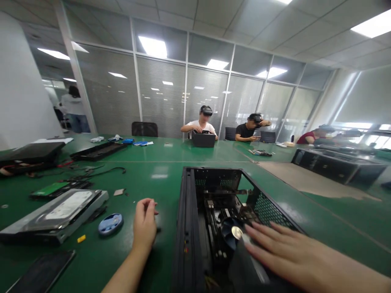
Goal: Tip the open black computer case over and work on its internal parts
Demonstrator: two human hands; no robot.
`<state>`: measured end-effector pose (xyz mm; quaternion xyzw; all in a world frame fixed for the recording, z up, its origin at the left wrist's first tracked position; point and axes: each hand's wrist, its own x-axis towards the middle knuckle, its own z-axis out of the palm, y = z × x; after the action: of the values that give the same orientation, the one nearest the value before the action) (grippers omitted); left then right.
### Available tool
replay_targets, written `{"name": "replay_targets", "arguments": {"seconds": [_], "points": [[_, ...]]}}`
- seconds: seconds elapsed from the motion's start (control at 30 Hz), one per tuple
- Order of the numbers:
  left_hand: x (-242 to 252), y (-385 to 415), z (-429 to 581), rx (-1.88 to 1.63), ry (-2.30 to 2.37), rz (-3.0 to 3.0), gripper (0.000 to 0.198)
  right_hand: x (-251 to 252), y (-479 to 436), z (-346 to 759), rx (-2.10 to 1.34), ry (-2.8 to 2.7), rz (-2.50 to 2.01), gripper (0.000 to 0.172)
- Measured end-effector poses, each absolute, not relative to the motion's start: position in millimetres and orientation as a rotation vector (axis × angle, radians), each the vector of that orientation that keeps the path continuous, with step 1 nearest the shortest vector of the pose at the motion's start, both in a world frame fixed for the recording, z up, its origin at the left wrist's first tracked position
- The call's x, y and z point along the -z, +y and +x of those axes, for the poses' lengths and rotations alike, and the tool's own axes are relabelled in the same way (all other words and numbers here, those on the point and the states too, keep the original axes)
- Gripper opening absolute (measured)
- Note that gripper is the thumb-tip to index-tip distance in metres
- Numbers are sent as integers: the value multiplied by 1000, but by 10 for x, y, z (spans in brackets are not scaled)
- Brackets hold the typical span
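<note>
An open black computer case (pixel 188 228) lies on the green table, its inner boards and a round fan (pixel 231 232) showing. My right hand (pixel 281 248) is over the case's right side, fingers stretched out, their tips beside the fan and above a dark grey panel-like part (pixel 247 268). To the left of the case, my left hand (pixel 145 226) is just over the table with its fingers curled together; whether something small is between them is hidden. A blue round dish (pixel 110 224) is left of that hand.
At the left are a metal drive (pixel 67 209), a phone (pixel 45 270), a yellow piece (pixel 81 239), cables and a black tray (pixel 97 151). Cardboard (pixel 305 179) and another case (pixel 332 165) stand right. Several people sit across the table.
</note>
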<state>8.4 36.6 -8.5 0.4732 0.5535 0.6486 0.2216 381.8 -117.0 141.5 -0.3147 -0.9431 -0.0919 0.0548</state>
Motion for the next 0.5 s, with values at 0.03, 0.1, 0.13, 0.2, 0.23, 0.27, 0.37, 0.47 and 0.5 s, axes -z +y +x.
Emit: {"name": "replay_targets", "arguments": {"seconds": [0.03,0.1,0.13,0.2,0.23,0.27,0.37,0.47,0.5], "points": [[73,365,54,-1879,1557,1237,28,-1501,-898,3751,170,-2908,-1007,96],[41,352,9,-1994,1597,1134,23,-1614,-258,3560,20,-2910,-1154,108],[25,342,-2,-2017,1604,1121,21,-1624,79,3439,-3,-2896,-1199,106],[0,318,-7,-2011,1593,1169,19,-1548,699,3160,150,-2668,-1380,85],[-8,306,-3,-1994,1580,1212,20,-1472,951,3009,241,-2537,-1441,70],[-11,295,2,-1973,1568,1259,20,-1384,1149,2856,286,-2409,-1502,61],[4,274,13,-1889,1572,1368,23,-1146,1400,2434,232,-2176,-1597,51],[32,283,27,-1796,1586,1402,26,-1119,1185,2155,130,-2205,-1464,44],[39,291,35,-1767,1578,1411,27,-1173,1026,2104,103,-2242,-1347,39]]}}
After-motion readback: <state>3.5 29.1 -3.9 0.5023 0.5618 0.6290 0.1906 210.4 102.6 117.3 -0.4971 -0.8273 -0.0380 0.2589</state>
